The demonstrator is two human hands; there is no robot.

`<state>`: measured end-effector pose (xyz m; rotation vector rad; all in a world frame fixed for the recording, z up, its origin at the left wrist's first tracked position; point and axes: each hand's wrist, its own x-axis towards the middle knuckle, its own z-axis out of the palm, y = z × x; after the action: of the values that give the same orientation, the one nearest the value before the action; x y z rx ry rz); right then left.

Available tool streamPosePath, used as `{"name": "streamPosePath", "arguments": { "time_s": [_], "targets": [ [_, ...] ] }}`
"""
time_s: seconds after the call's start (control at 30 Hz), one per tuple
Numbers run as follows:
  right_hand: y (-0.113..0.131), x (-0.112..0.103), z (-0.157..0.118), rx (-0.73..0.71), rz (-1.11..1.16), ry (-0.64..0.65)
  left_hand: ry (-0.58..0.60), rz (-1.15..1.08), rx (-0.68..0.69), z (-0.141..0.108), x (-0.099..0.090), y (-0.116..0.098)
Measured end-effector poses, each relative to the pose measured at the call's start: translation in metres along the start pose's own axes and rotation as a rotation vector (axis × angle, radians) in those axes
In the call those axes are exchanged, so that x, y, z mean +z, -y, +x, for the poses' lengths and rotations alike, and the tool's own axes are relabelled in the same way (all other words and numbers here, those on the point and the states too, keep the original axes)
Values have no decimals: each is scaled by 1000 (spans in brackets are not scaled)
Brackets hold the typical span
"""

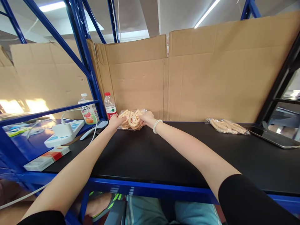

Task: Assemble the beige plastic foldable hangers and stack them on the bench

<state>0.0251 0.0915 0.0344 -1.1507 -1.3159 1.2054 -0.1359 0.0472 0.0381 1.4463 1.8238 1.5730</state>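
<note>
I see left fingers (119, 119) and right fingers (145, 116) pinching the clear bag (132, 120) between them; uneven pulling could tear its film, a leftward jerk topple the bottle (109, 104) beside the left.

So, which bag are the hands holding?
The bag beside the red-capped bottle, between left hand and right hand; the other bag lies near the tablet.

Just left of the frame's centre, a bag (132, 120) is between the left hand (114, 121) and right hand (148, 118), a bottle (109, 104) to its left. Mid-right, a second bag (226, 126) lies on the table (152, 153), cardboard (211, 75) behind.
</note>
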Motion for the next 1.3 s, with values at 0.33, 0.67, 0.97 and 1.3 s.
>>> {"name": "streamPosePath", "arguments": {
  "time_s": [0.33,0.67,0.97,1.3],
  "targets": [
    [-3,-73,-57,-306,56,22,241,-551,9,-56,25,-35],
    [-49,-215,-101,-523,-258,106,676,-238,588,-107,96,-34],
    [-60,-250,-95,-449,-453,298,921,272,1014,-92,88,-28],
    [-17,-241,-142,-586,-637,509,824,135,463,-78,90,-13]
  ]
}}
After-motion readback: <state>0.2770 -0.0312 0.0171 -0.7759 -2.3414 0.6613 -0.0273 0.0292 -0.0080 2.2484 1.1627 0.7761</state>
